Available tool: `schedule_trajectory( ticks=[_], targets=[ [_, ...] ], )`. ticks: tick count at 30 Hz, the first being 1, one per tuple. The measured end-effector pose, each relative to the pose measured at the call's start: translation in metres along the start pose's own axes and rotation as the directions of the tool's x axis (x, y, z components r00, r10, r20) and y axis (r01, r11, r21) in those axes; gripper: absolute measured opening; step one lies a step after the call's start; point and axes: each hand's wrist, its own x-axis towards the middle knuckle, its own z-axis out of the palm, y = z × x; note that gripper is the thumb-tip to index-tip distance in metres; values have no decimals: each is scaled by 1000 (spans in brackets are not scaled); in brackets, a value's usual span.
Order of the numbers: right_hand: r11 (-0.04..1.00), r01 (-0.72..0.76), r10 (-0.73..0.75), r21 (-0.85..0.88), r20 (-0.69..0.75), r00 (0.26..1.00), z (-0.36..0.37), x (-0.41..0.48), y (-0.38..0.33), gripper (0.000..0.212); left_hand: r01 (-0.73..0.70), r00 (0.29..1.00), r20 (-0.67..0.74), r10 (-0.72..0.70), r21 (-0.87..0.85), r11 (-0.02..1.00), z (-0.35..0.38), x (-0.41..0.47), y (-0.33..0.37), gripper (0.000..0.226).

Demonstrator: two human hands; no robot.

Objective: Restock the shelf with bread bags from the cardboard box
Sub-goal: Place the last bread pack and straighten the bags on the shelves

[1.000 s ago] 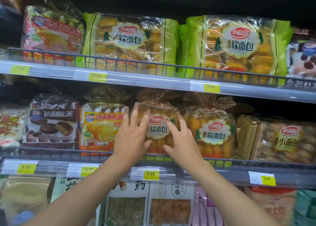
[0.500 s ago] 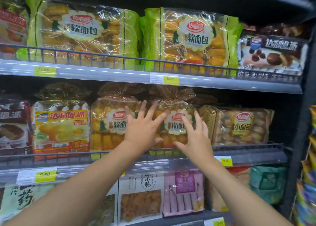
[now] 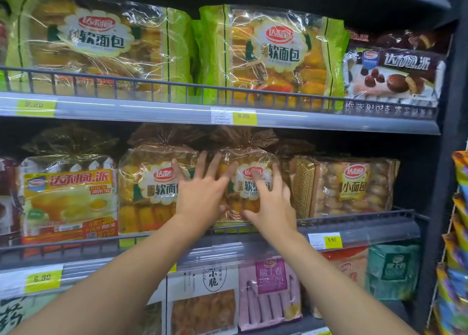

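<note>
The left grip [image 3: 200, 192] and right grip [image 3: 272, 203] are both wide, fingers spread flat against one bread bag [image 3: 238, 197] between them; a second bag [image 3: 152, 195] stands just left of the left grip.

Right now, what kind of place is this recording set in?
Probably a grocery store aisle: tiered shelves, yellow price tags along their front edges, and rows of sealed bread bags facing out.
</note>
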Motion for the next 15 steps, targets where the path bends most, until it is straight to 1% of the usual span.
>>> schedule_trajectory(
  ticks=[4,8,11,13,15],
  targets=[
    [999,-24,24,-27,-2,1000,10,6,-2,103,4,1000,14,-4,-3,1000,6,5,-2,106],
    [998,-44,45,-33,27,999,14,10,-4,103,-2,999,46,3,-12,1000,8,7,-3,103],
    [999,-23,25,-35,41,999,12,7,-3,102,-63,997,51,65,-25,998,3,1,-9,94],
    [1000,5,-4,-21,56,998,9,6,0,104,-123,992,-22,122,-35,992,-2,-12,-19,83],
    [1000,23,-24,20,47,999,6,5,5,112,-116,984,-141,106,-58,992,-7,-31,-35,77]
  ],
)
